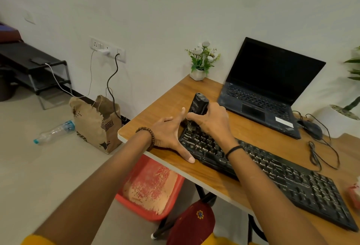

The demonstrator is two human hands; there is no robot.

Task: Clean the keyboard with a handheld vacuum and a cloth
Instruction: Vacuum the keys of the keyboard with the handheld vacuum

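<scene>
head view: a black keyboard (272, 168) lies along the table's (155, 106) front edge, its long axis running from the left corner to the right. the right hand (211, 119) grips a handheld vacuum (198, 105), nozzle down on the keyboard's left end. the left hand (170, 133), fingers spread, braces that end. a laptop (272, 88) stands behind. no cloth is visible.

The keyboard (292, 178) bears "Ctrl" and "Alt" keys and a front-edge mark starting "ZE".
</scene>
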